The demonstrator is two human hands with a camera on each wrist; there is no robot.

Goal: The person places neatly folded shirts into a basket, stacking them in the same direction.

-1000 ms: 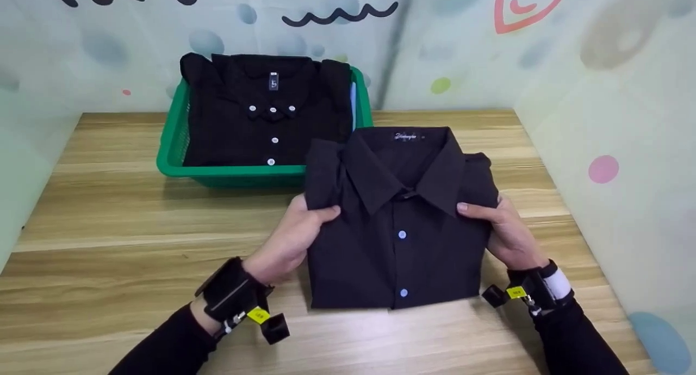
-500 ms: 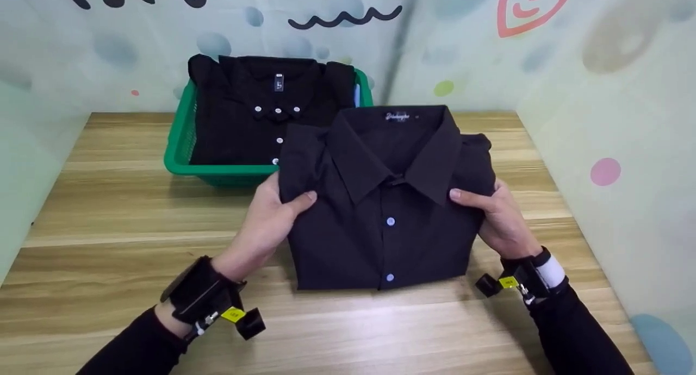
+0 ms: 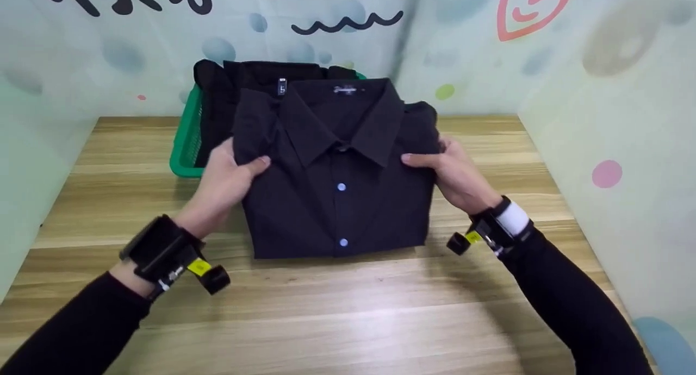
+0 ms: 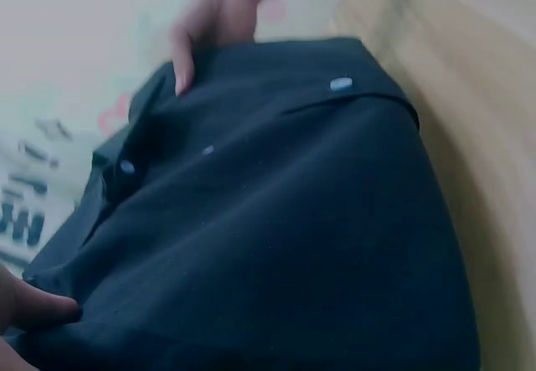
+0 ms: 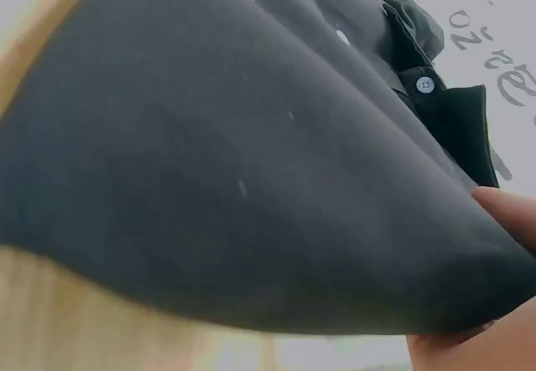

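Observation:
A folded dark shirt [image 3: 337, 201] with a pointed collar and pale buttons is held up flat between both hands, collar away from me. My left hand [image 3: 225, 176] grips its left side, thumb on the front and fingers hidden beneath. On the opposite edge my right hand [image 3: 457, 171] pinches the cloth the same way. Behind the held shirt, partly covered by it, another folded black shirt [image 3: 217, 103] lies in a green basket [image 3: 186, 147]. In the left wrist view the shirt's front [image 4: 276, 212] slopes down over the wooden surface.
The wooden table [image 3: 348, 315] runs beneath the arms. A printed wall [image 3: 446, 49] with dots and writing closes off the back, and a side wall [image 3: 603, 119] stands at the right.
Both hands have carried the shirt left and away from me, from beside the basket to overlapping most of it in the head view. Their grip on the sides stays the same.

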